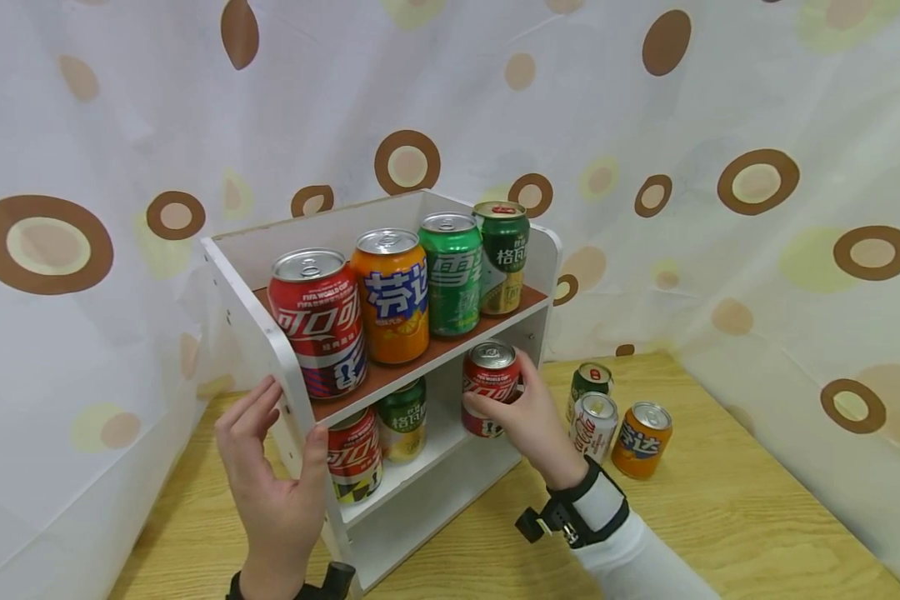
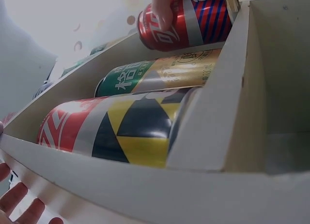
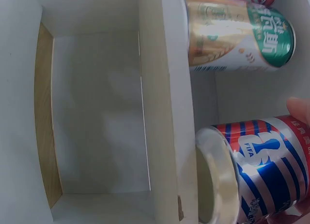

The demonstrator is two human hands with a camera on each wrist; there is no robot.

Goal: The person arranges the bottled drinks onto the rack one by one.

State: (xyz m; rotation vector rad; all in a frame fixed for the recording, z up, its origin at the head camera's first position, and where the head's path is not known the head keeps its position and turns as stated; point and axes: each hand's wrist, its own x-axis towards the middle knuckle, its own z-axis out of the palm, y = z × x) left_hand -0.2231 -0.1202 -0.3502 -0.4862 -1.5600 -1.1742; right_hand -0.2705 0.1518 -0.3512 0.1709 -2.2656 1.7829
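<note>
Gripping the red can (image 1: 489, 382) in the right hand (image 1: 528, 417), thumb and fingers curled round it, at the right part of the white rack's (image 1: 412, 533) middle tier (image 1: 442, 446); can't tell if its base is down. Green-and-gold can (image 1: 402, 421) stands left of it, apart. Left hand (image 1: 273, 479) by the rack's left side panel (image 1: 300, 404), fingers loosely extended

Room lay low in the rack (image 1: 431, 364)
Bottom tier (image 1: 420, 525) lay free; a red can (image 1: 355, 457) and green-gold can (image 1: 403, 421) blocked the middle tier (image 1: 438, 429), left.
</note>
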